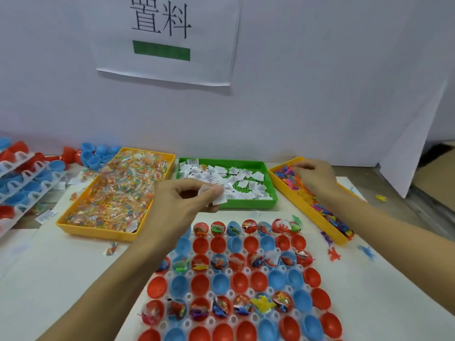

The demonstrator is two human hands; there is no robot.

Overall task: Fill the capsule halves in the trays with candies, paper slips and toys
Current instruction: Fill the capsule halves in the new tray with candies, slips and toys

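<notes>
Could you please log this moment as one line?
left hand: pinches slip | right hand: in toy tray | capsules: partly filled

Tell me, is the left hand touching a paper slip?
Touching. The head view shows the left hand pinching a white paper slip between thumb and fingertips, above the green tray.

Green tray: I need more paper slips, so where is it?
Head view, centre back: the green tray of paper slips sits between two yellow trays, candies left, toys right.
</notes>
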